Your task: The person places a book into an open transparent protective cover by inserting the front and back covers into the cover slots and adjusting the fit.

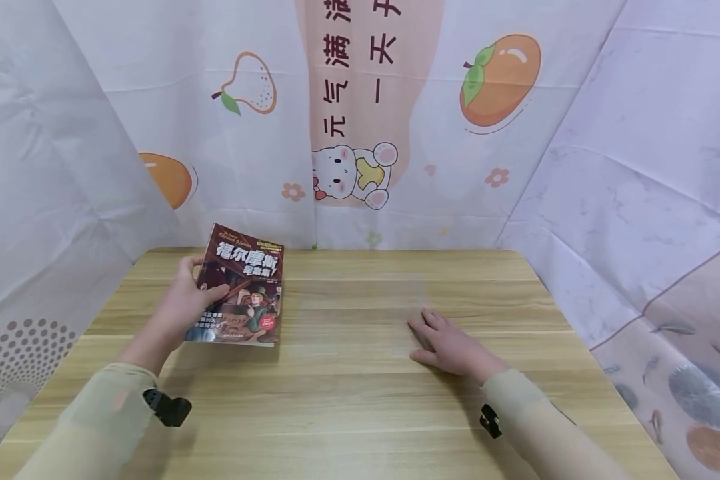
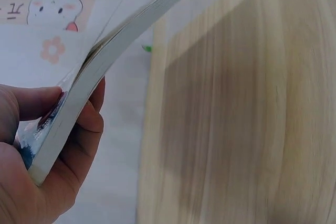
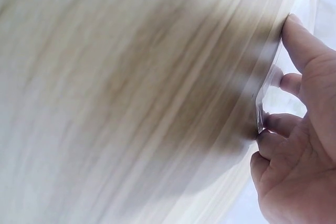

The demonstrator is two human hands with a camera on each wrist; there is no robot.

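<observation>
My left hand (image 1: 183, 303) holds a paperback book (image 1: 240, 287) with a dark reddish illustrated cover and white Chinese title. The thumb presses the front cover and the fingers lie behind it. In the left wrist view the book's pale page edge (image 2: 105, 56) bows, and it is raised over the table. My right hand (image 1: 453, 347) rests at the right side of a clear plastic sheet (image 1: 360, 303) lying on the table. In the right wrist view its fingertips and thumb touch the sheet's edge (image 3: 259, 116), thumb and fingers apart.
The wood-grain table (image 1: 336, 427) spans the area before me. A white printed curtain (image 1: 216, 167) with fruit and a cartoon animal hangs behind its far edge, and more cloth hangs at both sides. Each wrist carries a black camera mount (image 1: 168, 408).
</observation>
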